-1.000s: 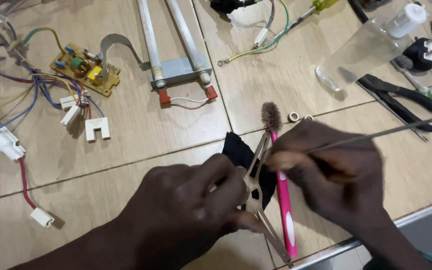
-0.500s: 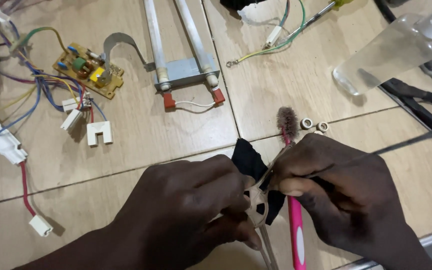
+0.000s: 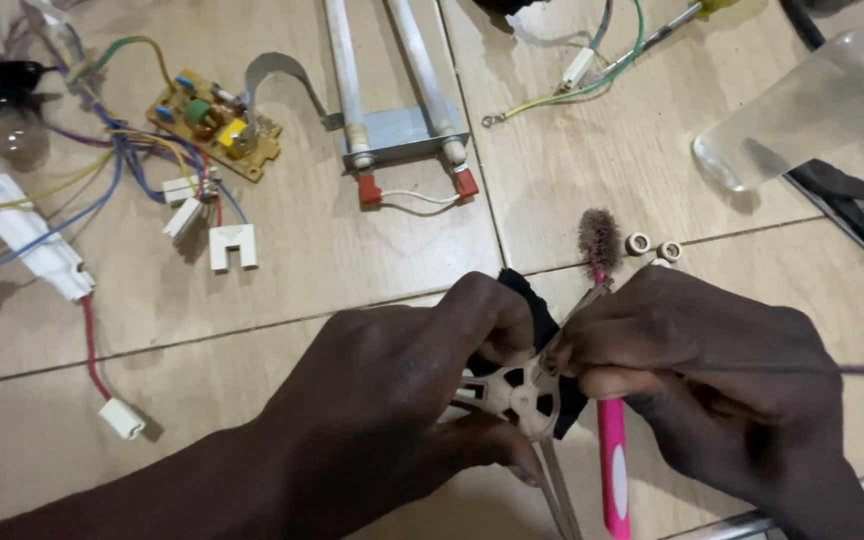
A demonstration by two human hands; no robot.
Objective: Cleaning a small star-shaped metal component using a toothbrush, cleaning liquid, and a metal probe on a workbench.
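at lower centre a spoked beige disc (image 3: pixel 520 392) is pinched by the left hand (image 3: pixel 407 400); a thin metal rod (image 3: pixel 852 369) is gripped by the right hand (image 3: pixel 712 390), now drawn closer (pink toothbrush (image 3: pixel 612 470) underneath).

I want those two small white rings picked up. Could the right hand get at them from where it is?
Probably yes: the white rings lie uncovered just beyond the right hand, though it is busy holding a thin rod.
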